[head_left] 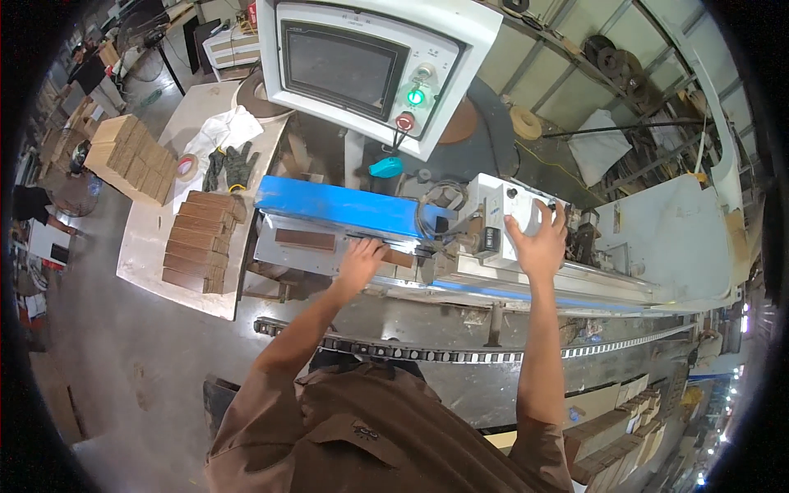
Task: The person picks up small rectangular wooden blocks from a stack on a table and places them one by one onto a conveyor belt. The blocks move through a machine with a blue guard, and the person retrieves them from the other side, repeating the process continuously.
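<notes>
The person's left hand (362,261) reaches down to the feed plate (316,262) of a machine, palm down, fingers bent at the plate's far edge; whether they pinch anything cannot be told. A short brown strip (399,259) shows just to its right, partly covered, and a second brown piece (306,240) lies flat to its left, toward the plate's left end. A blue beam (329,203) runs along the plate's far edge. The right hand (541,238) lies over the white housing (496,209) farther right, its thumb and fingers spread apart. Beyond the beam stands a white control console (448,62) with a dark screen (341,70), a green-lit button (417,98) and a red button (404,121). On the tabletop (148,246) at left, a row of brown boards (200,246) sits near the right edge, toward the near right corner; dark gloves (239,167) lie behind it, a tape roll (187,168) beside them, and stacked pale boards (131,160) stand at the left edge.
</notes>
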Demonstrator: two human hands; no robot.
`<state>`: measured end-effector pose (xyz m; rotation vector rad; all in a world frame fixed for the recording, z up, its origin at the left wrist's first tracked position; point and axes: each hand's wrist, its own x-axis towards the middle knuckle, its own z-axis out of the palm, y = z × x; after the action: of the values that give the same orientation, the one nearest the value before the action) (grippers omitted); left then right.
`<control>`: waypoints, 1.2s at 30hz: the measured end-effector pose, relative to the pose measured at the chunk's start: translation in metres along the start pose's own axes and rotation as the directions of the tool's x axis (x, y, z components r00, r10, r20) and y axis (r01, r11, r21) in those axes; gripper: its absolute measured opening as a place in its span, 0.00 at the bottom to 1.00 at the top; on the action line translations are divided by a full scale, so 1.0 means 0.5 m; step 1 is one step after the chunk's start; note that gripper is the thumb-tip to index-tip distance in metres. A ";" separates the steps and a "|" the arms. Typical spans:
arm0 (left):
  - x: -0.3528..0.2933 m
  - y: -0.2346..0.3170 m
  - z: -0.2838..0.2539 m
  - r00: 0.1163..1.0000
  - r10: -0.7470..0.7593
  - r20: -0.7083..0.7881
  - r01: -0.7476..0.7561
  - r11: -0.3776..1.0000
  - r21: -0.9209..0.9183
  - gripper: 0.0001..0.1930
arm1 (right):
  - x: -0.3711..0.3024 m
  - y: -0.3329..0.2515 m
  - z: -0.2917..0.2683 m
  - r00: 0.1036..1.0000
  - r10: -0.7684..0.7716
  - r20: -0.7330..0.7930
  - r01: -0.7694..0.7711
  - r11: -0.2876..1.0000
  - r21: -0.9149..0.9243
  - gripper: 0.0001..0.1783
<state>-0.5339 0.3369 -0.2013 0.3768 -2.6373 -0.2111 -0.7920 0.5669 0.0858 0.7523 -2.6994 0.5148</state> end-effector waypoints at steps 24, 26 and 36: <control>0.035 0.068 0.067 0.978 0.035 0.204 -0.045 0.998 0.040 0.24 | -0.004 0.035 0.026 0.998 -0.054 -0.031 0.053 0.998 -0.039 0.44; 0.051 0.093 0.068 0.976 0.062 0.210 -0.075 0.996 0.052 0.23 | -0.002 0.040 0.024 0.999 -0.034 -0.010 0.034 0.999 -0.030 0.45; 0.073 0.155 0.117 0.995 -0.100 0.010 0.100 0.994 -0.031 0.15 | -0.003 0.025 0.019 0.999 -0.040 -0.016 0.040 0.999 -0.023 0.41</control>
<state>-0.6102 0.4046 -0.2209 0.4995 -2.6228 -0.2867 -0.7994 0.5739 0.0735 0.7909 -2.6651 0.4774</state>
